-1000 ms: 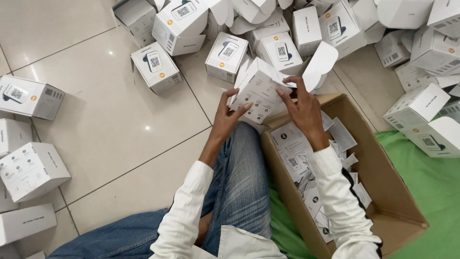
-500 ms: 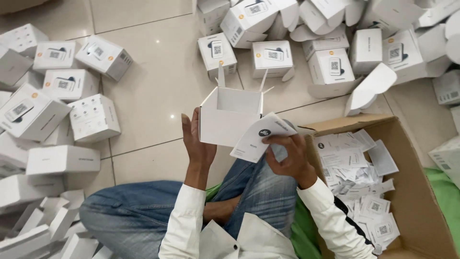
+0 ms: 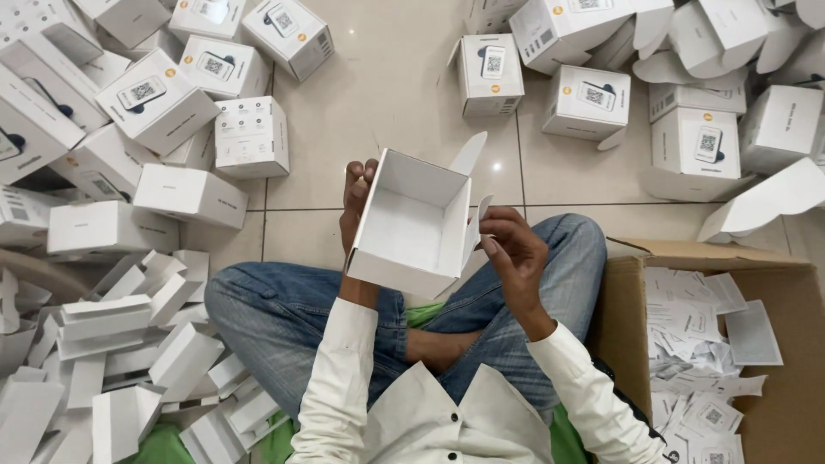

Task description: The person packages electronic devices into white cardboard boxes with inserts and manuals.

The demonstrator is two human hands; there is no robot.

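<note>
On the far left, a heap of flat white inserts (image 3: 112, 361) lies on the floor (image 3: 378, 103), and above it sit many closed white boxes (image 3: 155, 103) with small pictures on top. In the middle, a person in blue jeans and a white shirt sits cross-legged. The left hand (image 3: 355, 206) grips an open white box (image 3: 412, 223) by its left side, with the fingers curled over the rim. The box is held up over the lap, tipped so its empty inside shows. The right hand (image 3: 514, 253) pinches a side flap of that box between thumb and fingers. More white boxes (image 3: 593, 99) sit on the floor past the hands. On the right, a brown carton (image 3: 636, 283) holds loose paper leaflets (image 3: 696, 344).
</note>
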